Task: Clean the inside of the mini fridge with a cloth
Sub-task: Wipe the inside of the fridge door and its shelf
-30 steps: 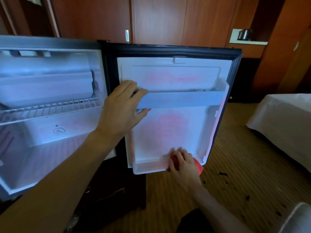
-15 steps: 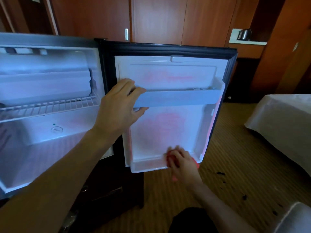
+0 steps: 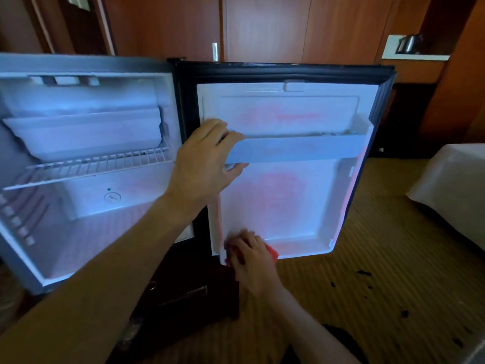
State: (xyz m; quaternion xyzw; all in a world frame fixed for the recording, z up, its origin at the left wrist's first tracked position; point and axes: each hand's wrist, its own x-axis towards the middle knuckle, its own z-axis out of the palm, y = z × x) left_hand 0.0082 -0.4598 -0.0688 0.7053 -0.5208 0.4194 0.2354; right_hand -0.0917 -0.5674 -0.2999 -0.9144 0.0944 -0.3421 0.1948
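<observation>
Mini fridge (image 3: 86, 179) takes up the whole left side, door (image 3: 288, 164) swung wide open toward the right, white inner liner facing the camera. The fridge's left edge is cut off by the frame. Inside there's a wire shelf (image 3: 89, 166) with a white tray (image 3: 86, 135) sitting above it, all a bit washed out in bluish light. Off to the right, a bed (image 3: 451, 190) with a white cover, only partly in view, on striped carpet (image 3: 367, 298) with some dark specks I can't identify.

On the door, a shelf rail (image 3: 296, 151) runs across the upper half. Left hand (image 3: 204, 164) grips the rail's left end, fingers over the top and thumb underneath.

Right hand (image 3: 252, 258) is down at the door's bottom left corner, fingers curled over a red cloth (image 3: 273, 252) and pressing it against the lower lip. The cloth is mostly hidden under the hand, just a red bit poking out on the right, and the fingers are motion-blurred.
</observation>
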